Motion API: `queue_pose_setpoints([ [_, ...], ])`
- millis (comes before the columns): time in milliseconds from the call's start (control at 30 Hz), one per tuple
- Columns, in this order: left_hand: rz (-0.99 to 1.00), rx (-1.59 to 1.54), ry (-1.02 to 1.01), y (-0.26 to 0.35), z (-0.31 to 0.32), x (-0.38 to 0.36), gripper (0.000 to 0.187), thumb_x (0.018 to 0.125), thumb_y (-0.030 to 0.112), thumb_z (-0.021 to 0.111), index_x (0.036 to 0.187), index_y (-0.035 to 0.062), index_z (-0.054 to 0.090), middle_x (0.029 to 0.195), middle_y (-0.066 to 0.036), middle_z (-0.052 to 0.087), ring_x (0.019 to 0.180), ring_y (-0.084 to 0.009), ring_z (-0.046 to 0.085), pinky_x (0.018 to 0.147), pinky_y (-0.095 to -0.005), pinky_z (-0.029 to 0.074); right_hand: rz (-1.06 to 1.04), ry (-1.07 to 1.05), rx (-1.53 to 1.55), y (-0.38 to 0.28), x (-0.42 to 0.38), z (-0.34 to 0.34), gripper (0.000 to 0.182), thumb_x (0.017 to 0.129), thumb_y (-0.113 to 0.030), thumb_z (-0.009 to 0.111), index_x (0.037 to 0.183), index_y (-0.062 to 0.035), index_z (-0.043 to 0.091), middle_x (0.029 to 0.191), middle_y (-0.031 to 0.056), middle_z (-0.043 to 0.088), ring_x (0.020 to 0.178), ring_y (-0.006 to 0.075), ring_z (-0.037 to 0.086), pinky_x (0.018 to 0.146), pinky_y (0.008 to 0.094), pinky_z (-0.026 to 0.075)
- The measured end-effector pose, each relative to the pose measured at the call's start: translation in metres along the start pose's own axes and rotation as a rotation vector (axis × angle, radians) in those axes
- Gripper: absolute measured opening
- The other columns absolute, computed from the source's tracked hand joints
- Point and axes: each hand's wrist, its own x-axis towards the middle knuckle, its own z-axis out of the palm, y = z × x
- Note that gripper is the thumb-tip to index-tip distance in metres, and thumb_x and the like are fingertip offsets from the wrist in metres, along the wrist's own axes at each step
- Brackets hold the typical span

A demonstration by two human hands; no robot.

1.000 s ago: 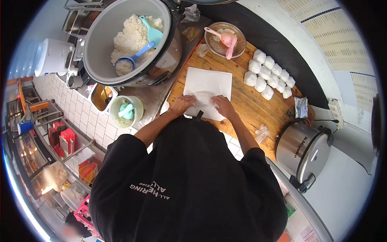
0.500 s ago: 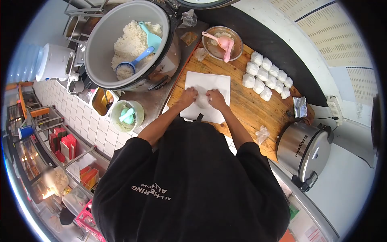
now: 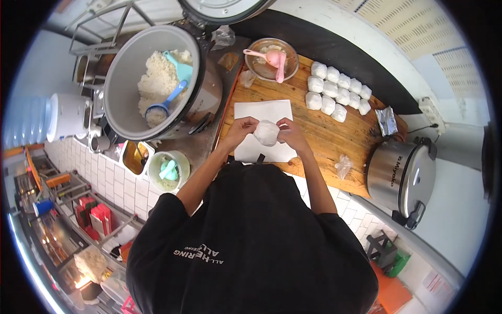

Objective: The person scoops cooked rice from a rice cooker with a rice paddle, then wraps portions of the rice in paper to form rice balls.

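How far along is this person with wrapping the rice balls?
Done: ten wrapped rice balls sit in rows on the wooden board. In hand: the left hand and right hand hold one more rice ball above the white sheet. Left: the big pot still holds plenty of cooked rice, so likely many more.

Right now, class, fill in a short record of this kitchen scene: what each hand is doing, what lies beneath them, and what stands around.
left hand: left hand grips the wrapped rice ball from its side
right hand: right hand grips the same ball from the other side
beneath: white sheet on the wooden board
finished pieces: wrapped rice balls in rows at the board's far end
rice supply: large pot of rice with blue scoop
also present: metal bowl with pink spoon; steel cooker
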Motion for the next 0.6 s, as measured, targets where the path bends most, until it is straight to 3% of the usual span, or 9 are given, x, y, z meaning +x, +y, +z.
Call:
queue_pose_setpoints([
  [100, -0.135, -0.196, 0.255, 0.038, 0.040, 0.000, 0.045, 0.078, 0.010, 0.082, 0.110, 0.0012, 0.053, 0.095, -0.005, 0.062, 0.087, -0.0148, 0.061, 0.081, -0.0300, 0.051, -0.106, 0.231, -0.168, -0.026, -0.015, 0.010, 0.017, 0.078, 0.003, 0.062, 0.094, -0.0021, 0.062, 0.083, 0.0058, 0.066, 0.073, 0.0107, 0.061, 0.064, 0.0244, 0.049],
  [133, -0.134, -0.178, 0.232, 0.050, 0.057, -0.002, 0.045, 0.078, 0.010, 0.082, 0.110, 0.0012, 0.053, 0.095, -0.005, 0.062, 0.087, -0.0148, 0.061, 0.081, -0.0300, 0.051, -0.115, 0.256, -0.155, -0.025, -0.015, 0.010, 0.017, 0.078, 0.003, 0.062, 0.094, -0.0021, 0.062, 0.083, 0.0058, 0.066, 0.073, 0.0107, 0.061, 0.064, 0.0244, 0.049],
  [200, 0.177, 0.239, 0.269, 0.066, 0.086, -0.005, 0.058, 0.072, 0.020, 0.088, 0.113, 0.0013, 0.051, 0.095, -0.007, 0.062, 0.083, -0.0147, 0.061, 0.078, -0.0312, 0.052, -0.414, 0.345, 0.068, -0.023, -0.014, 0.012, 0.015, 0.082, -0.002, 0.066, 0.097, -0.0022, 0.066, 0.082, 0.0044, 0.065, 0.072, 0.0105, 0.061, 0.067, 0.0236, 0.050],
  [233, 0.350, 0.326, 0.355, 0.052, 0.085, 0.011, 0.067, 0.066, 0.022, 0.091, 0.114, 0.0023, 0.049, 0.094, -0.007, 0.062, 0.082, -0.0141, 0.061, 0.076, -0.0303, 0.052, -0.424, 0.380, 0.080, -0.024, -0.016, 0.016, 0.015, 0.082, -0.002, 0.066, 0.097, -0.0022, 0.066, 0.082, 0.0044, 0.065, 0.072, 0.0105, 0.061, 0.067, 0.0236, 0.050],
  [300, 0.312, 0.267, 0.259, 0.071, 0.101, 0.015, 0.063, 0.066, 0.017, 0.090, 0.113, 0.0034, 0.050, 0.096, -0.007, 0.061, 0.086, -0.0139, 0.060, 0.077, -0.0297, 0.052, -0.307, 0.440, 0.715, -0.032, -0.023, 0.023, 0.023, 0.092, -0.021, 0.068, 0.108, -0.0049, 0.066, 0.095, 0.0042, 0.067, 0.085, 0.0126, 0.063, 0.080, 0.0259, 0.051],
  [400, 0.256, 0.340, 0.061, 0.082, 0.113, 0.018, 0.057, 0.067, 0.010, 0.088, 0.109, 0.0062, 0.051, 0.102, -0.006, 0.059, 0.093, -0.0136, 0.059, 0.080, -0.0296, 0.052, -0.196, 0.523, 0.835, -0.032, -0.025, 0.019, 0.037, 0.094, -0.033, 0.067, 0.120, -0.0055, 0.063, 0.109, 0.0061, 0.065, 0.096, 0.0124, 0.061, 0.084, 0.0270, 0.050],
  [467, 0.288, 0.116, -0.162, 0.085, 0.123, 0.020, 0.063, 0.064, 0.009, 0.088, 0.115, 0.0043, 0.051, 0.111, -0.008, 0.058, 0.103, -0.0150, 0.058, 0.089, -0.0301, 0.049, -0.291, 0.502, 0.923, -0.064, -0.044, 0.025, 0.036, 0.094, -0.034, 0.066, 0.118, -0.0073, 0.062, 0.104, 0.0023, 0.064, 0.094, 0.0119, 0.061, 0.083, 0.0265, 0.050],
  [533, 0.365, 0.144, -0.233, 0.098, 0.141, 0.024, 0.070, 0.062, 0.006, 0.089, 0.121, 0.0037, 0.051, 0.113, -0.006, 0.058, 0.107, -0.0159, 0.058, 0.093, -0.0296, 0.048, -0.386, 0.489, 1.002, -0.072, -0.051, 0.021, 0.035, 0.094, -0.036, 0.066, 0.116, -0.0092, 0.061, 0.100, -0.0014, 0.062, 0.093, 0.0115, 0.061, 0.081, 0.0261, 0.050],
  [600, 0.414, 0.221, -0.347, 0.101, 0.151, 0.028, 0.074, 0.061, 0.007, 0.090, 0.123, 0.0023, 0.050, 0.111, -0.006, 0.059, 0.106, -0.0172, 0.059, 0.094, -0.0297, 0.048, -0.224, 0.114, 1.194, -0.045, -0.045, 0.012, 0.041, 0.095, -0.041, 0.063, 0.122, -0.0118, 0.055, 0.108, -0.0015, 0.058, 0.104, 0.0122, 0.058, 0.085, 0.0280, 0.049],
])
